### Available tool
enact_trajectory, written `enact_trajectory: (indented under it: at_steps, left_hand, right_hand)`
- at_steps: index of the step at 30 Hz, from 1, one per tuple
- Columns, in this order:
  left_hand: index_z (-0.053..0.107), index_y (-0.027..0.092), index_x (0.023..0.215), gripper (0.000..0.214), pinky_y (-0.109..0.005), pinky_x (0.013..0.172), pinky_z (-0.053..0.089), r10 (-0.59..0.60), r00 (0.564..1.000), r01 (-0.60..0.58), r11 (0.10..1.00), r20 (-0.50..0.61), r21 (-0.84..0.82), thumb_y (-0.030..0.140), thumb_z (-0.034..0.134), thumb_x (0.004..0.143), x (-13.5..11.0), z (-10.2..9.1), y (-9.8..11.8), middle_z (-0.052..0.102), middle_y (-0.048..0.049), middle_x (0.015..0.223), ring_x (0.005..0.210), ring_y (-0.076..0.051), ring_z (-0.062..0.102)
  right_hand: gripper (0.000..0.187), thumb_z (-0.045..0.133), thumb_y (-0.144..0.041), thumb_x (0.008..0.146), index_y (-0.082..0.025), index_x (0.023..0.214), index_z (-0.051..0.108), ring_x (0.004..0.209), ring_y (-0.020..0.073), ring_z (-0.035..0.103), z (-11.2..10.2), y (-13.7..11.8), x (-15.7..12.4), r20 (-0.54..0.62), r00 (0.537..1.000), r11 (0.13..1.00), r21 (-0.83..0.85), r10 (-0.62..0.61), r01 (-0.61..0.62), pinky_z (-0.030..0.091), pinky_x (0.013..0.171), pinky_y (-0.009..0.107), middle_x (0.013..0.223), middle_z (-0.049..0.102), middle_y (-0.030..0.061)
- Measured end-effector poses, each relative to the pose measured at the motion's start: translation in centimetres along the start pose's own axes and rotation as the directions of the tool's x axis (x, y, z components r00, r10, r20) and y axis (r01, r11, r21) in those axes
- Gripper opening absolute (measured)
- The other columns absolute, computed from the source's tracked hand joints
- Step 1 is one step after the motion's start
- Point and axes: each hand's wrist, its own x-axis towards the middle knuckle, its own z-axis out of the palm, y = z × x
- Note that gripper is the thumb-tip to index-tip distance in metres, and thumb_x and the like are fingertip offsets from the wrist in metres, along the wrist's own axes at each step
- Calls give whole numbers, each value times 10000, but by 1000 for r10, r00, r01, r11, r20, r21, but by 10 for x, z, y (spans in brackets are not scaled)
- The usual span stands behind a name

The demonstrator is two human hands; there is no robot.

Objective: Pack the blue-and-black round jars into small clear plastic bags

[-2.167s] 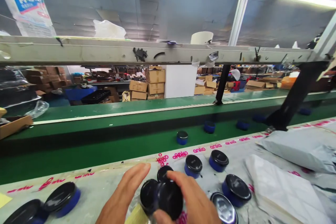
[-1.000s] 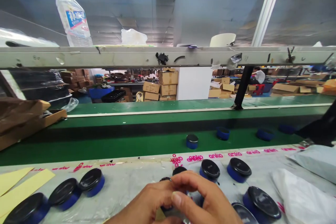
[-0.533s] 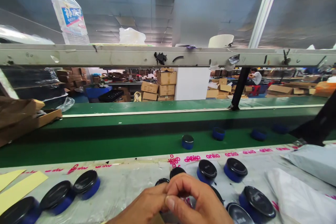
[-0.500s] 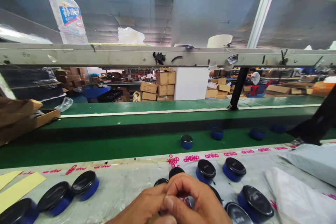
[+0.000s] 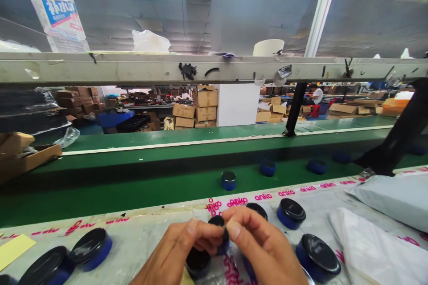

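My left hand (image 5: 180, 245) and my right hand (image 5: 261, 245) meet low in the middle of the view, their fingertips pinching a small round tin with a black lid and blue side (image 5: 220, 235). Just below my left hand lies a second black-lidded tin (image 5: 198, 262). Partly hidden behind my right fingers is a third tin (image 5: 257, 210). More blue tins with glossy black lids stand on the work table (image 5: 160, 231) on both sides of my hands, such as one (image 5: 290, 213) and another (image 5: 317, 258).
Beyond the table's pink "anko" tape edge (image 5: 240, 201) runs a green conveyor belt (image 5: 133, 182) carrying several blue tins. Grey mailer bags (image 5: 391, 200) and white sheets (image 5: 374, 249) lie at right. A black strut (image 5: 391, 133) crosses the right side.
The whole scene has slid left in the view as my head turns right. My hands have risen slightly, and the tin now shows between my fingertips.
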Motion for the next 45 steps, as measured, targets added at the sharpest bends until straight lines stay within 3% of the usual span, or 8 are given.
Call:
enact_trajectory:
  at_steps: [2, 5, 10, 15, 23, 28, 33, 45]
  left_hand:
    - [701, 271, 1192, 547, -421, 980, 512, -28, 999, 29, 999, -26, 33, 595, 290, 1031, 28, -3, 11, 726, -54, 1100, 1037, -245, 658]
    - [572, 243, 1352, 510, -401, 987, 508, 10, 997, 13, 960, -78, 279, 478, 648, 906, 82, -4, 5, 692, -64, 1202, 1115, -251, 642]
    - [438, 114, 1466, 926, -474, 1092, 422, 41, 996, 4, 883, -84, 469, 295, 864, 664, 174, 20, -43, 543, -211, 1424, 1306, -365, 524]
    - [402, 87, 1469, 982, -494, 1047, 441, 14, 993, 44, 873, -116, 486, 184, 867, 610, 212, 41, -73, 611, -221, 1303, 1212, -387, 586]
    - [259, 245, 1516, 894, -327, 975, 489, 180, 979, -138, 929, -95, 344, 70, 638, 725, 160, 10, -40, 559, -53, 1285, 1074, -188, 621]
    - [233, 341, 1521, 956, -344, 1004, 466, 117, 992, -117, 993, -51, 8, 35, 626, 704, 95, -1, -17, 525, -22, 1341, 1122, -183, 611]
    - [252, 347, 1515, 968, -385, 1043, 444, 65, 996, -71, 992, -59, -105, 8, 598, 677, 52, -9, -14, 505, -39, 1384, 1208, -221, 586]
    - [279, 325, 1511, 960, -386, 1077, 455, 83, 992, -96, 987, -99, -132, -35, 567, 670, 34, -15, -22, 525, -46, 1386, 1228, -221, 591]
  right_hand:
    - [352, 750, -566, 761, -222, 828, 720, 800, 205, 614, -13, -4, 10, -149, 988, 1000, 2, 31, -31, 499, 748, 311, 884, 702, 36]
    - [379, 761, -582, 744, -223, 862, 738, 754, 187, 607, -32, -6, 25, -286, 957, 999, -7, 42, -46, 505, 725, 309, 953, 723, 35]
    - [429, 758, -594, 740, -227, 962, 746, 789, 202, 618, -46, -1, 40, -392, 920, 998, -57, -5, -19, 511, 699, 299, 976, 734, 35]
    - [454, 751, -614, 731, -216, 950, 742, 755, 211, 618, -57, 9, 48, -373, 928, 995, -91, 11, -48, 507, 629, 291, 963, 743, 50]
    - [389, 749, -570, 744, -217, 909, 748, 714, 182, 612, -49, 8, 54, -289, 956, 998, -10, 55, -61, 494, 721, 325, 1076, 736, 55]
    - [349, 719, -554, 759, -215, 685, 677, 1080, 295, 627, -20, -1, 53, -174, 982, 995, -78, -69, 56, 449, 926, 389, 1272, 681, 95]
    - [371, 692, -569, 778, -216, 669, 655, 1245, 336, 549, 8, -1, 48, 41, 999, 993, -117, -19, 24, 354, 1058, 445, 1324, 656, 114]
    - [361, 686, -556, 793, -210, 691, 664, 1167, 312, 594, 36, 20, 41, 98, 993, 994, -86, -61, 70, 414, 995, 395, 1246, 670, 104]
